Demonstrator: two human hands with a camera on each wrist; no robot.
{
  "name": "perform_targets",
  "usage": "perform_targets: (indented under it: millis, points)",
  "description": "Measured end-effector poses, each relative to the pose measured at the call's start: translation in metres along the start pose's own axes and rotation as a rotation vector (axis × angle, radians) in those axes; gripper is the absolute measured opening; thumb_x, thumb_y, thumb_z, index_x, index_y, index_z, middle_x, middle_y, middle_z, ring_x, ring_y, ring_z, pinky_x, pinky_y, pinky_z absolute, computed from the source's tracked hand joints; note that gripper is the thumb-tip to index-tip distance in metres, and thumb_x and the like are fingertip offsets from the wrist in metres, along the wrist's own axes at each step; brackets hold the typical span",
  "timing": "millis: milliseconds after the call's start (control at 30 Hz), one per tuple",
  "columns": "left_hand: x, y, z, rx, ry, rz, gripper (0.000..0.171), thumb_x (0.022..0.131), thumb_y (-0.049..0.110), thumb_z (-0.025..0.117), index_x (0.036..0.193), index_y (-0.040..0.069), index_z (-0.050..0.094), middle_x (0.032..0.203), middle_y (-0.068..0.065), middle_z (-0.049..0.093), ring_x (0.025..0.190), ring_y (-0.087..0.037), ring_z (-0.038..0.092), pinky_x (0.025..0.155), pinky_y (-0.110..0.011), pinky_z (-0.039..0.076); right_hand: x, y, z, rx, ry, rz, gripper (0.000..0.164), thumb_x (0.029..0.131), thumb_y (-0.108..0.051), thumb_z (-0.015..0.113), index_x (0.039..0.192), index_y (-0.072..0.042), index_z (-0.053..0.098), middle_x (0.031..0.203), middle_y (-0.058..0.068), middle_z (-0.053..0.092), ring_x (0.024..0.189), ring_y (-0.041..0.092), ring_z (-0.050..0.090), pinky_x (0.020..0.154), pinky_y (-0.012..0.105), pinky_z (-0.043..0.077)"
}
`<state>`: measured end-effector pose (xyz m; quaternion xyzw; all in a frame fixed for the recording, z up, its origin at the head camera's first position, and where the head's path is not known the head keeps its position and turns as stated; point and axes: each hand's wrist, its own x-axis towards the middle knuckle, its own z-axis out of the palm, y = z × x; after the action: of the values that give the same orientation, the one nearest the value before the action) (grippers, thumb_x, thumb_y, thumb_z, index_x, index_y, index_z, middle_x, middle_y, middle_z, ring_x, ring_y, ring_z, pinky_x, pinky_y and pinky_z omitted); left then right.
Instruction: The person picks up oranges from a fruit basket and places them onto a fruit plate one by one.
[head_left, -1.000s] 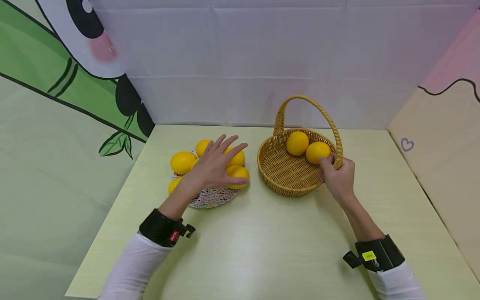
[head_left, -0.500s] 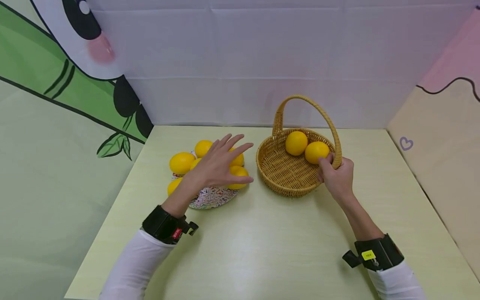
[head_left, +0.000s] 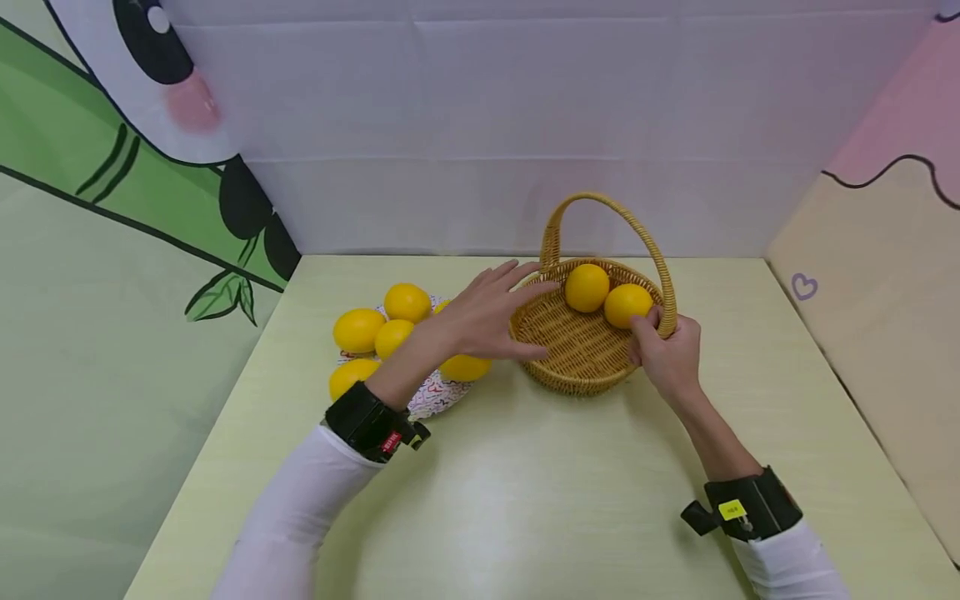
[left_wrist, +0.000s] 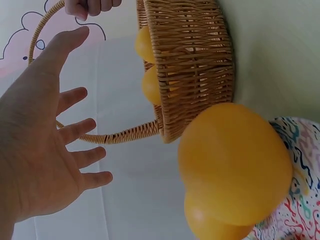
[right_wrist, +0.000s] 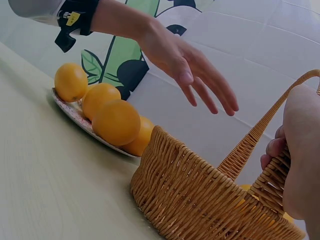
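My left hand (head_left: 487, 321), fingers spread and holding nothing, is above the near left rim of a wicker basket (head_left: 573, 367) in the head view. The right wrist view shows that hand raised above the basket's rim. At the basket's right side, my right hand (head_left: 670, 354) grips the foot of its arched handle (head_left: 600, 197) by the rim. Two oranges lie inside: one orange (head_left: 587, 287) towards the back, another orange (head_left: 628, 306) near my right thumb. Left of the basket, several oranges (head_left: 357, 330) rest on a patterned plate (head_left: 438, 397), partly hidden by my left forearm.
Both hands work over a pale wooden table (head_left: 525, 483). A light cloth backdrop (head_left: 465, 117) rises behind its far edge, and printed panels stand at the left and right sides. Black wrist straps with small cameras sit on both forearms.
My left hand has moved right, from over the plate of oranges to the basket's left rim, fingers still spread. My right hand keeps its grip, and the basket stays in place.
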<state>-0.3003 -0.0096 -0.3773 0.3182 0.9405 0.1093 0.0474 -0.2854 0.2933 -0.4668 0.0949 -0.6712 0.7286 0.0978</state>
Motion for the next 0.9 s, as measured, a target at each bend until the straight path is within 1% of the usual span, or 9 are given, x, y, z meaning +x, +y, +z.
perform_targets:
  millis: [100, 267, 400, 533, 633, 733, 900]
  points:
    - [0.016, 0.007, 0.001, 0.002, -0.023, 0.014, 0.099, 0.096, 0.070, 0.079, 0.178, 0.032, 0.037, 0.191, -0.008, 0.021, 0.177, -0.046, 0.019, 0.143, -0.068, 0.021, 0.000, 0.001, 0.000, -0.004, -0.001, -0.001, 0.043, 0.108, -0.002, 0.059, 0.068, 0.003, 0.046, 0.052, 0.001, 0.050, 0.044, 0.017, 0.047, 0.044, 0.026, 0.046]
    - [0.040, 0.016, 0.001, 0.037, -0.033, 0.036, 0.099, 0.096, 0.068, 0.081, 0.177, 0.030, 0.038, 0.189, -0.009, 0.025, 0.176, -0.043, 0.022, 0.143, -0.064, 0.024, 0.000, 0.002, -0.001, -0.012, -0.006, -0.008, 0.043, 0.108, -0.002, 0.058, 0.067, 0.003, 0.046, 0.052, 0.001, 0.051, 0.043, 0.016, 0.047, 0.043, 0.026, 0.045]
    - [0.057, 0.022, 0.000, 0.038, -0.053, 0.040, 0.100, 0.095, 0.064, 0.084, 0.177, 0.030, 0.038, 0.189, -0.008, 0.025, 0.177, -0.040, 0.021, 0.144, -0.061, 0.022, 0.000, 0.001, -0.001, -0.021, -0.002, -0.015, 0.043, 0.108, -0.002, 0.058, 0.067, 0.003, 0.046, 0.051, 0.001, 0.052, 0.043, 0.018, 0.047, 0.042, 0.027, 0.044]
    - [0.071, 0.025, 0.001, 0.021, -0.078, 0.026, 0.100, 0.096, 0.062, 0.084, 0.178, 0.031, 0.036, 0.190, -0.007, 0.023, 0.177, -0.041, 0.019, 0.146, -0.061, 0.017, 0.000, 0.000, -0.001, -0.037, 0.000, -0.014, 0.042, 0.107, -0.003, 0.059, 0.067, 0.002, 0.047, 0.052, 0.001, 0.052, 0.044, 0.020, 0.047, 0.041, 0.027, 0.043]
    - [0.080, 0.027, 0.004, 0.018, -0.093, 0.021, 0.100, 0.096, 0.061, 0.084, 0.178, 0.030, 0.035, 0.190, -0.008, 0.023, 0.177, -0.041, 0.020, 0.146, -0.060, 0.016, 0.000, -0.001, -0.001, -0.046, -0.004, -0.004, 0.042, 0.108, -0.003, 0.059, 0.067, 0.002, 0.048, 0.052, 0.000, 0.051, 0.044, 0.019, 0.047, 0.042, 0.027, 0.044]
    - [0.090, 0.029, 0.006, 0.026, -0.105, 0.017, 0.100, 0.097, 0.061, 0.084, 0.178, 0.030, 0.035, 0.189, -0.008, 0.024, 0.176, -0.040, 0.022, 0.146, -0.060, 0.017, -0.001, 0.000, -0.001, -0.050, -0.008, 0.002, 0.043, 0.108, -0.003, 0.058, 0.067, 0.001, 0.048, 0.052, 0.000, 0.051, 0.044, 0.017, 0.047, 0.042, 0.026, 0.044]
    - [0.105, 0.031, 0.010, 0.062, -0.098, -0.007, 0.100, 0.097, 0.061, 0.084, 0.178, 0.031, 0.034, 0.190, -0.007, 0.023, 0.177, -0.039, 0.021, 0.145, -0.062, 0.019, 0.000, 0.000, -0.002, -0.055, -0.009, -0.008, 0.043, 0.109, -0.003, 0.058, 0.067, 0.001, 0.047, 0.052, 0.000, 0.051, 0.043, 0.016, 0.047, 0.041, 0.024, 0.042]
